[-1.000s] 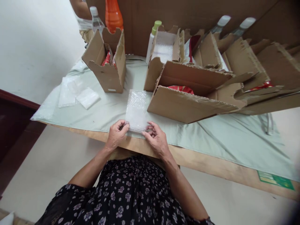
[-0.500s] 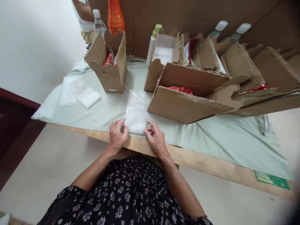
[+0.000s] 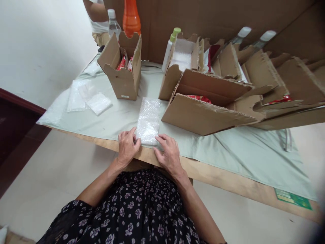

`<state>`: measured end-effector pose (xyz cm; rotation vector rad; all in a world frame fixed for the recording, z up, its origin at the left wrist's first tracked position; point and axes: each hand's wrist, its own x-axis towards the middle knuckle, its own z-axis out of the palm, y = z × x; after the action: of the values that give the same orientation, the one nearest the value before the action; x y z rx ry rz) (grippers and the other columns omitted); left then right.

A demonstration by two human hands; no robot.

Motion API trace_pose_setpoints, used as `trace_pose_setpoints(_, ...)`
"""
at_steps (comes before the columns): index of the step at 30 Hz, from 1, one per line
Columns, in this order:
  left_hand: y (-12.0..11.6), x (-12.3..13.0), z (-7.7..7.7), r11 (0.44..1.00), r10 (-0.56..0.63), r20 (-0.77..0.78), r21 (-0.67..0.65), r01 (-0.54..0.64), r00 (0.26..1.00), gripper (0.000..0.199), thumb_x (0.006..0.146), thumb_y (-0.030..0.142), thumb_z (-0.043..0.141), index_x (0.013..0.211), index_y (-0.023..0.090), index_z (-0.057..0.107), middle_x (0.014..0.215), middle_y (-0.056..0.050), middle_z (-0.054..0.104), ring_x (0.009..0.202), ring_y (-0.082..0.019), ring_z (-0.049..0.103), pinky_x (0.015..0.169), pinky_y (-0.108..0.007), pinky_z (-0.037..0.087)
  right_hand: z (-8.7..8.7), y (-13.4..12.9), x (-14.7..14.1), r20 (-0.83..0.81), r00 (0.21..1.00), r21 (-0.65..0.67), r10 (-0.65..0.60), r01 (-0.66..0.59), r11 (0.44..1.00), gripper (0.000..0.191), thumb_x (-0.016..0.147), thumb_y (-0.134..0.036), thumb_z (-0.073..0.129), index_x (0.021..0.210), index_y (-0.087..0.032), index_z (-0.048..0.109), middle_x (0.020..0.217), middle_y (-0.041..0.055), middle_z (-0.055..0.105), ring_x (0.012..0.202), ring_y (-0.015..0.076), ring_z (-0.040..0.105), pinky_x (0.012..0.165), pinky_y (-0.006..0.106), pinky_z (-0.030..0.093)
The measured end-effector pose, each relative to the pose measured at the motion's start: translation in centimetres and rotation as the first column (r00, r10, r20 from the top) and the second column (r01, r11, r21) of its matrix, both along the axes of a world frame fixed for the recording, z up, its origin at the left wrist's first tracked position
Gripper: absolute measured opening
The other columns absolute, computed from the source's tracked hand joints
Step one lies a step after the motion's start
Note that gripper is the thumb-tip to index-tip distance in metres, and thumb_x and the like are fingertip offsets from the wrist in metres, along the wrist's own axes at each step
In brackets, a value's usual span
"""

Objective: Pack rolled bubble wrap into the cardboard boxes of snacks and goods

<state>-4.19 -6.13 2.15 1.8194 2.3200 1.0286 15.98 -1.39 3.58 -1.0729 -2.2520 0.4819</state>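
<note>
A rectangular piece of clear bubble wrap [image 3: 149, 117] lies flat on the green cloth near the table's front edge. At its near left corner, my left hand [image 3: 127, 146] has its fingers curled, with thumb and forefinger at the wrap's edge. My right hand [image 3: 168, 152] rests by the near right corner. Its thumb and forefinger are spread apart, and the fingertips touch the wrap's edge.
More bubble wrap pieces [image 3: 99, 103] lie to the left. A cardboard box [image 3: 125, 84] with red packets stands behind them. Several cardboard boxes [image 3: 205, 117] fill the right side, with a pump bottle [image 3: 167, 51] alongside. An orange bottle [image 3: 131, 20] stands at the back, near another person's arm [image 3: 98, 12].
My right thumb has moved away from its forefinger, so that hand has opened. My left hand stays at the wrap's left corner. The view has shifted slightly.
</note>
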Motion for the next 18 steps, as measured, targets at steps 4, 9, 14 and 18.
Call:
trace_pose_setpoints(4,-0.6,0.0,0.4,0.999,-0.030,-0.025,0.036,0.031,0.999,0.042,0.087,0.021,0.065,0.129,0.019,0.064,0.106,-0.011,0.072,0.102,-0.030,0.065,0.097,-0.047,0.049,-0.5,0.6,-1.0,0.148,0.980,0.025,0.133,-0.138,0.990,0.030,0.095,-0.017,0.061,0.122,-0.025,0.073,0.142,0.0130,0.067,0.135,0.0316,0.058,0.103,0.050,0.050)
trace_pose_setpoints(9,-2.1,-0.4,1.3,0.952,-0.298,-0.054,0.052,0.301,0.953,0.033,0.088,0.022,0.068,0.120,0.022,0.070,0.143,-0.014,0.064,0.140,-0.035,0.052,0.115,-0.055,0.041,-1.2,0.8,-1.0,0.061,0.990,0.003,0.125,-0.125,0.992,0.026,0.101,-0.018,0.056,0.115,-0.024,0.077,0.130,0.0108,0.075,0.128,0.0280,0.064,0.102,0.047,0.049)
trace_pose_setpoints(14,-2.3,-0.8,1.3,0.938,-0.343,0.048,0.063,0.340,0.938,0.015,0.094,0.019,0.063,0.103,0.023,0.074,0.107,-0.007,0.079,0.119,-0.030,0.066,0.106,-0.051,0.048,-0.7,0.5,0.0,-0.050,0.989,-0.077,0.138,-0.141,0.987,0.024,0.103,-0.023,0.055,0.111,-0.022,0.077,0.110,0.0089,0.080,0.107,0.0253,0.072,0.097,0.044,0.051)
trace_pose_setpoints(18,-2.0,-0.9,1.2,0.943,-0.330,0.113,0.073,0.323,0.937,0.013,0.096,0.024,0.063,0.098,0.022,0.075,0.092,-0.006,0.079,0.099,-0.026,0.069,0.094,-0.045,0.051,-0.5,0.9,-0.1,-0.090,0.993,-0.189,0.077,-0.093,0.978,0.023,0.102,-0.026,0.055,0.107,-0.023,0.077,0.102,0.0076,0.081,0.095,0.0236,0.072,0.090,0.040,0.053)
